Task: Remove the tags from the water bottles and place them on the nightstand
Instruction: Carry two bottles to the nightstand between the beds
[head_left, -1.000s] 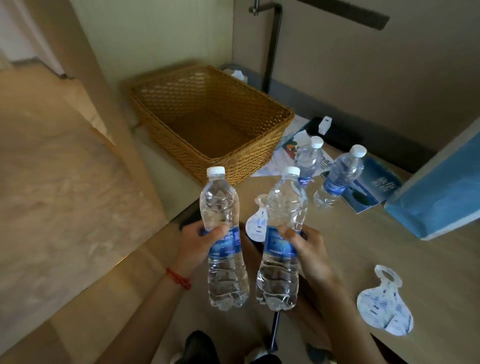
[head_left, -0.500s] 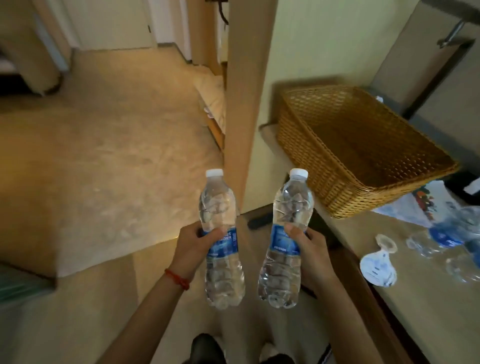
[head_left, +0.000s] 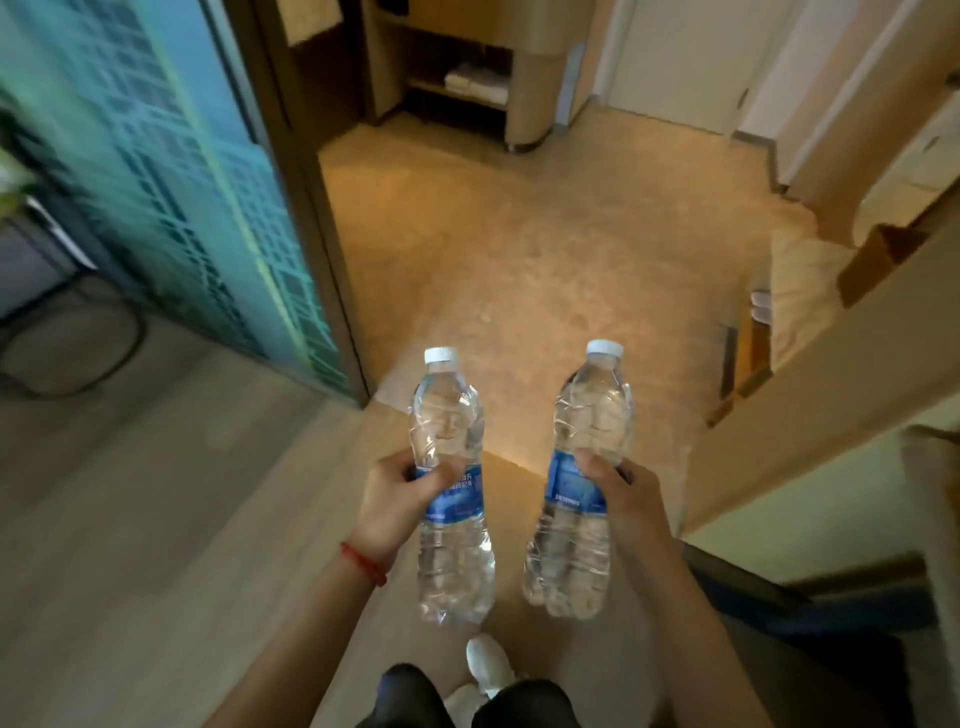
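Left hand (head_left: 397, 496): lower centre of the frame, fingers and thumb wrapped round the blue label band of the left water bottle (head_left: 451, 488).
Right hand (head_left: 626, 499): lower centre-right, thumb across the label, fingers curled behind the right water bottle (head_left: 584, 480).
Long axis: both bottles run near-upright in the picture, white caps toward the top, bases toward the bottom edge; the two stand side by side, apart, not touching.
Tags: none visible on either neck.
Nightstand: not identifiable in this view; open floor (head_left: 519, 249) fills the centre, a shelf unit (head_left: 457, 73) stands at top centre, a teal patterned panel (head_left: 171, 171) at upper left.
Governing relation: each bottle lies forward of its palm, base free below the fist, so it can be lowered base-first; neither hand appears nearer to any surface.
Step judged: carrying, placement not yet begun.
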